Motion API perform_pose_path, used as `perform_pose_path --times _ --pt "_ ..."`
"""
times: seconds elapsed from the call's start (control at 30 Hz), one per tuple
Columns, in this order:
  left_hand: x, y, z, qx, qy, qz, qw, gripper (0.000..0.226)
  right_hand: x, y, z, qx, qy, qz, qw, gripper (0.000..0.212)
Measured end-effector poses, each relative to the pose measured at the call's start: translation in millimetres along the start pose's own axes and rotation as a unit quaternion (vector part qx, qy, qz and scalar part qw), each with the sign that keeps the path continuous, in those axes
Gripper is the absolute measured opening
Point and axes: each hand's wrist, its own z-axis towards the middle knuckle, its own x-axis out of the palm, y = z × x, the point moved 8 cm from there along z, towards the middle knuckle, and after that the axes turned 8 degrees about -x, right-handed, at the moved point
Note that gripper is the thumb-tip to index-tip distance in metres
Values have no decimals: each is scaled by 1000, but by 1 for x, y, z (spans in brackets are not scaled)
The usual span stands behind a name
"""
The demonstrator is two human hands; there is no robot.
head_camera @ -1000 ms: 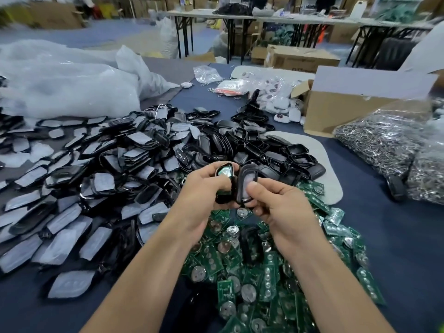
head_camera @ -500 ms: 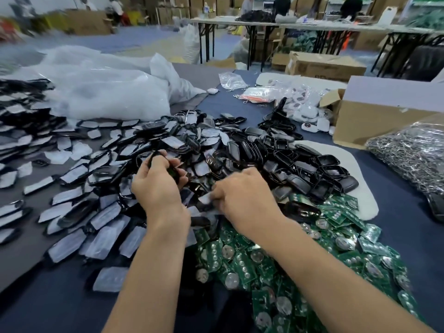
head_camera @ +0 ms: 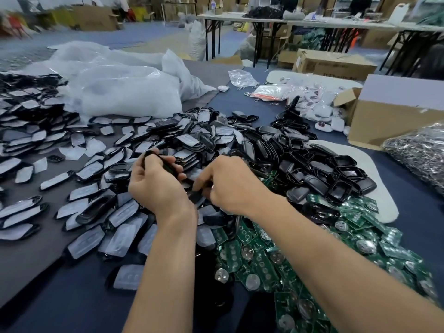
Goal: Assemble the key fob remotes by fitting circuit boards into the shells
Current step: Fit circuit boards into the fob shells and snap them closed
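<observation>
Dark blue cloth-covered table (head_camera: 60, 308), loaded. Wide heap of black fob shells with grey film faces (head_camera: 187, 140) from 9 to 12 o'clock. Heap of green circuit boards with round silver cells (head_camera: 264, 260) at 5 o'clock. Stack of open black shell halves (head_camera: 336, 174) at 2 o'clock.

Left hand (head_camera: 156, 188) just left of centre, fingers curled tight round one black oval plastic shell (head_camera: 165, 165), held above the heap. Right hand (head_camera: 233, 186) just right of centre, knuckles up, fingers bent down into the shell heap at something dark. Cannot tell whether gripped or only touched. Hands close, not touching.

Step, by judgement: fetching parts for a fob. Shell in left, second piece sought by right, no seated board in view. Next, probably: free one piece from the tangle without dragging neighbours, then take a board from 5 o'clock and line it up with the shell cavity before pressing.

Versus 1.0 s ago: then both hands raised and together at centre, holding a shell with a green board showing beside a second shell. Now lowered, parted, over the heap. Versus 0.5 s ago: near-identical pose, same left grip.
</observation>
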Motion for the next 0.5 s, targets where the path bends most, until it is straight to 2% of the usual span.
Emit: perform_pose_path --times 0.1,0.2,0.33,0.5 --pt "-2 -3 4 7 -4 -5 1000 21 20 6 -1 -28 59 -68 996 50" --pt "-4 -4 4 10 -6 -3 1000 21 21 2 -1 -12 46 -95 994 55" --pt "-10 -9 6 7 -18 -20 1000 20 18 15 -5 -51 14 -180 982 42" --pt "-14 -11 6 -4 -38 -33 999 21 7 -3 -7 1 26 -195 981 24"
